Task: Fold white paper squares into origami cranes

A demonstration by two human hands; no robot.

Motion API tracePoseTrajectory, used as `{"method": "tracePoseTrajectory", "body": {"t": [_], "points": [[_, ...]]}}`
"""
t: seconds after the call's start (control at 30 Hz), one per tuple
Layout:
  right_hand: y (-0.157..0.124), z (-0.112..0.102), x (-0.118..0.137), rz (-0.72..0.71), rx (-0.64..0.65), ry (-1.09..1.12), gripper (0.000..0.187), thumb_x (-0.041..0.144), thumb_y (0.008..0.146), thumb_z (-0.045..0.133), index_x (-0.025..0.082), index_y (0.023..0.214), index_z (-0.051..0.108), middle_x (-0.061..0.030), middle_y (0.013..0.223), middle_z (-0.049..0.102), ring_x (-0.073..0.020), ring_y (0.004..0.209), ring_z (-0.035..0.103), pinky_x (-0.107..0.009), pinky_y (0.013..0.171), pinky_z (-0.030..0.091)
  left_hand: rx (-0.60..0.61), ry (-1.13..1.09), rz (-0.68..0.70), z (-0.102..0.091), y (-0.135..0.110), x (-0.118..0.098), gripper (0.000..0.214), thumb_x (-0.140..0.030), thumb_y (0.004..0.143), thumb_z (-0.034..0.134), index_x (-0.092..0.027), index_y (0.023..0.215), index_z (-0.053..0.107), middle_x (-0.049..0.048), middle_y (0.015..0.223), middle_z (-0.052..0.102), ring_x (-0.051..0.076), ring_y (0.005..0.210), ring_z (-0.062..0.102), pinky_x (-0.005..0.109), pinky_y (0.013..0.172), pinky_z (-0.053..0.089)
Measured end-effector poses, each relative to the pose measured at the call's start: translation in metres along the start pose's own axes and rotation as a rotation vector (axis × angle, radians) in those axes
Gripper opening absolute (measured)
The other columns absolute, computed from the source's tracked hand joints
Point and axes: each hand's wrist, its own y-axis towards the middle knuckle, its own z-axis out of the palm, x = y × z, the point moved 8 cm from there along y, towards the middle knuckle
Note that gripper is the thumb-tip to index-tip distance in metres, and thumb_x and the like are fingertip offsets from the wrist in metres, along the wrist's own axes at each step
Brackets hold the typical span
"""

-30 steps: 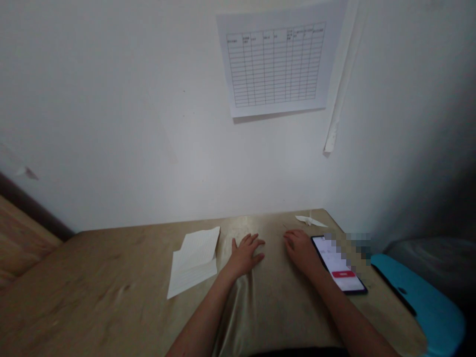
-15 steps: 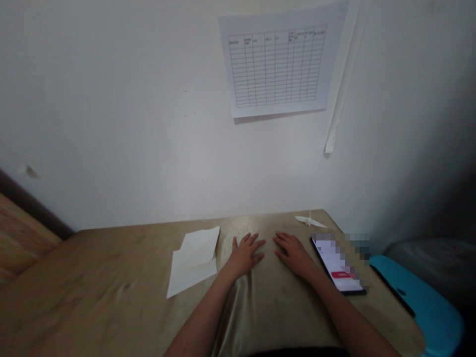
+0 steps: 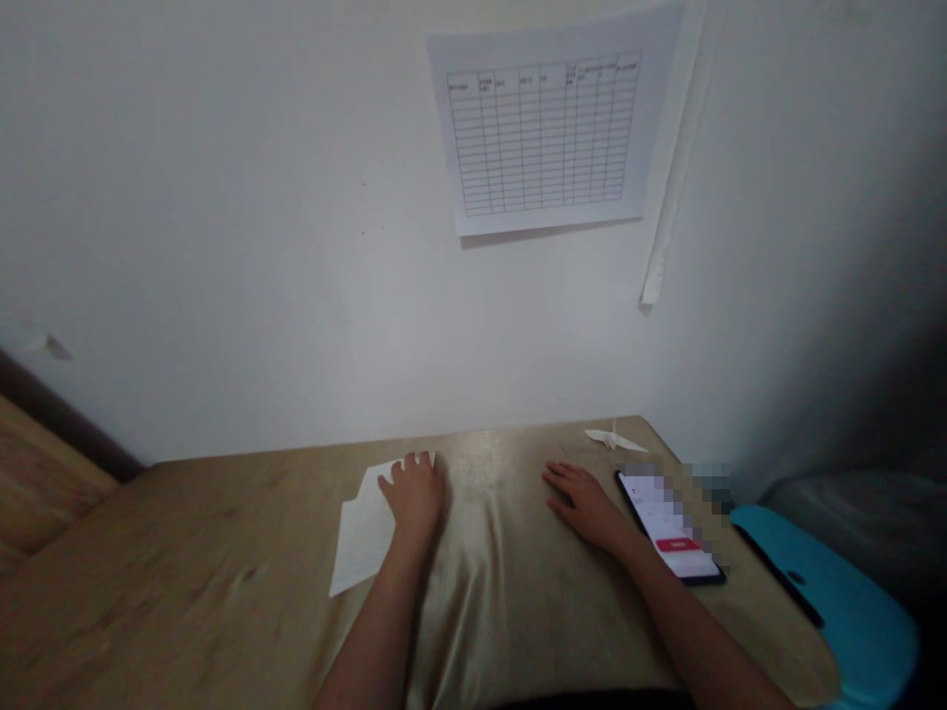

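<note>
My left hand (image 3: 415,496) is over the right part of a white sheet of paper (image 3: 360,542), its fingers apart. The paper has a stepped upper left edge and a fold across it, and my hand and forearm hide its right side. Whether the fingertips press on the paper I cannot tell. My right hand (image 3: 582,503) lies flat on the brown table cover with its fingers stretched out, holding nothing. Just right of it is a phone (image 3: 677,537) with a lit screen, partly blurred out.
A small torn white paper piece (image 3: 616,440) lies near the table's back right corner. A turquoise chair back (image 3: 829,592) stands at the right edge. The brown cover (image 3: 192,592) is wrinkled. On the wall hangs a printed table sheet (image 3: 544,138); wooden furniture (image 3: 44,483) is at left.
My left hand has moved left from the bare cover onto the white paper. My right hand has stayed in place. The view has shifted very slightly.
</note>
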Motion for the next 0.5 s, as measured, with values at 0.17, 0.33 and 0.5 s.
{"method": "tracePoseTrajectory", "body": {"t": [0.17, 0.33, 0.5], "points": [[0.000, -0.001, 0.000, -0.002, -0.004, 0.009, 0.051, 0.038, 0.094, 0.050, 0.022, 0.142, 0.053, -0.0086, 0.154, 0.046, -0.0233, 0.144, 0.038, -0.047, 0.122, 0.024, 0.130, 0.036, -0.058, 0.008, 0.008, 0.022, 0.034, -0.028, 0.095, 0.043, -0.015, 0.110, 0.070, 0.0158, 0.115, 0.071, 0.033, 0.105, 0.067, 0.050, 0.092, 0.045], [-0.001, -0.002, 0.000, -0.004, -0.009, 0.008, 0.052, 0.038, 0.094, 0.051, 0.021, 0.143, 0.053, -0.0086, 0.154, 0.046, -0.0235, 0.144, 0.038, -0.046, 0.122, 0.024, 0.138, 0.038, -0.076, 0.010, 0.014, 0.027, 0.038, -0.020, 0.097, 0.035, -0.011, 0.102, 0.072, 0.0165, 0.106, 0.073, 0.031, 0.101, 0.070, 0.043, 0.087, 0.046], [-0.001, -0.002, -0.002, 0.003, -0.011, 0.012, 0.052, 0.038, 0.093, 0.053, 0.023, 0.143, 0.053, -0.0084, 0.154, 0.046, -0.0237, 0.143, 0.039, -0.047, 0.121, 0.026, 0.130, 0.039, -0.078, 0.010, 0.015, 0.028, 0.039, -0.013, 0.097, 0.031, -0.009, 0.107, 0.068, 0.0174, 0.102, 0.074, 0.029, 0.097, 0.072, 0.038, 0.083, 0.047]]}}
